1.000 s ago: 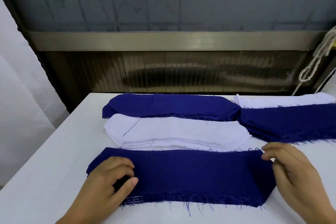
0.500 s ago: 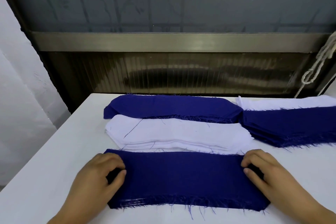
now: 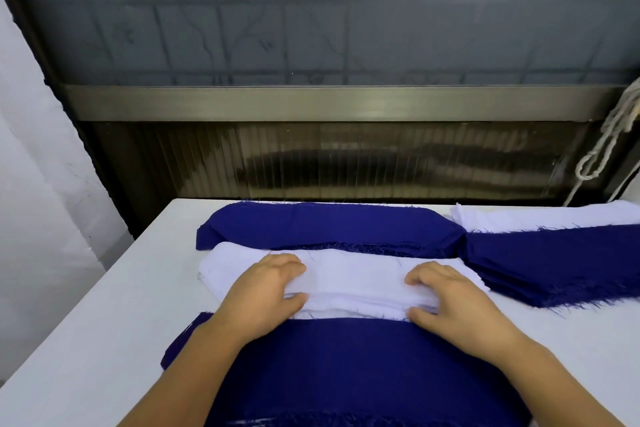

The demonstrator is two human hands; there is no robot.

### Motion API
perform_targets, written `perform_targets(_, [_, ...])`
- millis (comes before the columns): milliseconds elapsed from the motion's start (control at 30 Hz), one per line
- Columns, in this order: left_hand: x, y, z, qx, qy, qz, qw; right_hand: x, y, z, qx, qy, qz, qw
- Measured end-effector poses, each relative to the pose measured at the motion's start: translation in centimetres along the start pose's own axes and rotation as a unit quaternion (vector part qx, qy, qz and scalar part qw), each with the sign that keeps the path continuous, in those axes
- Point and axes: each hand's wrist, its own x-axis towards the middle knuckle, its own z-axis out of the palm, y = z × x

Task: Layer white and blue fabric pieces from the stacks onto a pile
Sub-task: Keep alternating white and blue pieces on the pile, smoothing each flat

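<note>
A white fabric stack (image 3: 353, 277) lies mid-table, behind the near pile topped with blue fabric (image 3: 346, 364). My left hand (image 3: 263, 295) has its fingers on top of the white stack and its thumb at the front edge, pinching the top white piece. My right hand (image 3: 457, 305) pinches the same piece the same way, further right. A blue fabric stack (image 3: 329, 225) sits just behind the white one. My forearms cover part of the near pile.
Another blue stack (image 3: 554, 263) and a white stack (image 3: 540, 218) lie at the right. The white table (image 3: 104, 322) ends at the left and at a dark window wall behind. A knotted rope (image 3: 602, 149) hangs at the far right.
Both hands have left the ends of the blue piece on the near pile and moved forward onto the white stack, where they now pinch its top piece.
</note>
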Motion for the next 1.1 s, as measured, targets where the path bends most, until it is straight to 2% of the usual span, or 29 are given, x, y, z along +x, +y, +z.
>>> perform_targets(400, [-1.8, -1.8, 0.3, -0.021, 0.105, 0.020, 0.994, -0.7, 1.3, 1.5, -0.010, 0.086, -0.012, 0.996])
perform_targets(633, [-1.8, -0.8, 0.0, -0.021, 0.151, 0.007, 0.988, -0.7, 0.5, 1.4, 0.035, 0.156, 0.015, 0.987])
perform_targets(767, [-1.8, -0.6, 0.0, -0.045, 0.142, -0.029, 0.988, -0.4, 0.6, 1.5, 0.097, 0.158, 0.053, 0.981])
perform_targets(900, [-2.1, -1.3, -0.2, -0.095, 0.110, -0.049, 0.988, -0.8, 0.6, 1.3, 0.152, 0.141, 0.026, 0.978])
perform_targets(967, [-2.3, -1.5, -0.6, -0.120, 0.097, -0.045, 0.987, -1.1, 0.6, 1.1, 0.162, 0.144, 0.012, 0.976])
perform_targets(1100, [-2.6, -1.8, -1.0, -0.088, 0.113, -0.061, 0.988, -1.1, 0.6, 1.1, 0.147, 0.164, 0.010, 0.975])
